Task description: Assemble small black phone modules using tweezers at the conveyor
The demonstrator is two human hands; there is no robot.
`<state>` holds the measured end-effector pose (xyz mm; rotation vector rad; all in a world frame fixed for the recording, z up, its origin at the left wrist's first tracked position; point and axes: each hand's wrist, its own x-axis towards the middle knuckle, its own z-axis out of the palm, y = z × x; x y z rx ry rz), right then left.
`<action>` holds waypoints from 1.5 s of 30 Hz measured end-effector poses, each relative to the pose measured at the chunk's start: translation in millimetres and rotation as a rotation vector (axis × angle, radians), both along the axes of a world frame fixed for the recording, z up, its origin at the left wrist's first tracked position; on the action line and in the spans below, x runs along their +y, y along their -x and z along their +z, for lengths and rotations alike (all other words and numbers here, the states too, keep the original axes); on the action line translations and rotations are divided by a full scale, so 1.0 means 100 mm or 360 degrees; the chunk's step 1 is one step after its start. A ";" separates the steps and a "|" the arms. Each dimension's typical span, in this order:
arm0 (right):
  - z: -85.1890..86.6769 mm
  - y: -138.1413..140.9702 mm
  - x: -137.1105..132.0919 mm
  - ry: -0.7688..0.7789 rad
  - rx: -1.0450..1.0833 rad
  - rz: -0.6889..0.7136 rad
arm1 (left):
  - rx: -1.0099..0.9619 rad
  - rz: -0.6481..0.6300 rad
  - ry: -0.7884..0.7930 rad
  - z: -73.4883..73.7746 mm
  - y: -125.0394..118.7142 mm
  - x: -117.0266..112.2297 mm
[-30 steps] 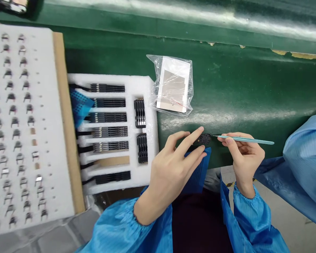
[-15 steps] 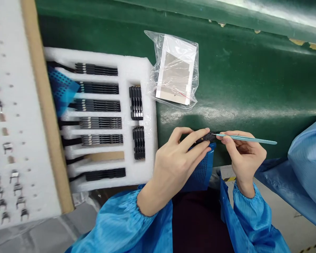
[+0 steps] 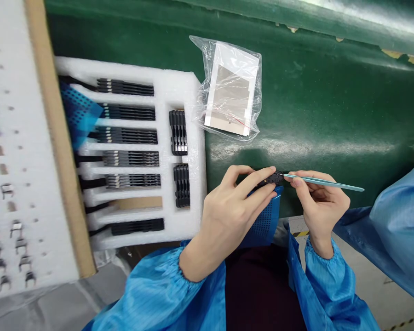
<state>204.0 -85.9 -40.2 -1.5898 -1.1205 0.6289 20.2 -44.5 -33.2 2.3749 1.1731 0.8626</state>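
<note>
I see left hand (image 3: 227, 207) grip: pinching small black component (image 3: 275, 178) between fingers | right hand (image 3: 320, 197) grip: holding teal tweezers (image 3: 326, 182), tips at component's right end, contact unclear | component: desk's (image 3: 313, 115) near side, beside blue perforated sheet (image 3: 262, 223) | handling: I'd guess light, stiff, fragile detail; hold by long edges.

Two hands (image 3: 232, 209), teal tweezers (image 3: 331, 182) at black part (image 3: 275, 178); foam tray (image 3: 198, 184)

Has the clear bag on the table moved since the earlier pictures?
No. The bag lies just as before against the tray, its left edge overlapping the tray's right side near the upper corner; the view itself has shifted.
</note>
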 end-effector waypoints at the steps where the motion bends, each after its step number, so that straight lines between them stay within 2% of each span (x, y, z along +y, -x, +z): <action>1: 0.00 0.00 0.00 -0.0001 0.0001 0.0003 | 0.0002 -0.0001 -0.0002 0.00 0.00 0.00; 14: -0.02 -0.02 -0.03 -0.0042 -0.0073 0.0023 | 0.0023 0.0012 -0.0032 0.00 0.00 0.00; 24: -0.10 -0.02 -0.08 -0.0235 -0.0277 0.0116 | 0.0011 0.0009 -0.0031 0.00 -0.01 0.00; 26: -0.08 -0.01 -0.07 -0.0290 -0.0284 0.0093 | 0.0014 0.0016 -0.0029 -0.01 -0.02 0.00; 30: 0.05 -0.02 0.01 -0.0465 -0.0095 -0.0038 | 0.0012 0.0001 -0.0032 0.01 -0.01 0.00; 32: 0.12 -0.05 0.08 -0.0484 -0.0091 -0.0023 | 0.0000 -0.0012 -0.0034 0.04 0.01 -0.02; 35: 0.21 -0.11 0.19 -0.0245 -0.0347 0.0171 | 0.0037 0.0023 -0.0013 0.10 0.06 -0.05; 38: 0.28 -0.16 0.27 0.0158 -0.0558 0.0557 | 0.0109 0.0100 0.0008 0.11 0.11 -0.08; 40: 0.30 -0.17 0.32 0.0364 -0.0558 0.0751 | 0.0117 0.0140 0.0000 0.09 0.13 -0.10; 42: 0.30 -0.19 0.35 0.0523 -0.0482 0.0813 | 0.0103 0.0161 -0.0011 0.07 0.13 -0.10; 45: 0.28 -0.20 0.37 0.0696 -0.0249 0.0764 | 0.0078 0.0174 -0.0012 0.05 0.11 -0.09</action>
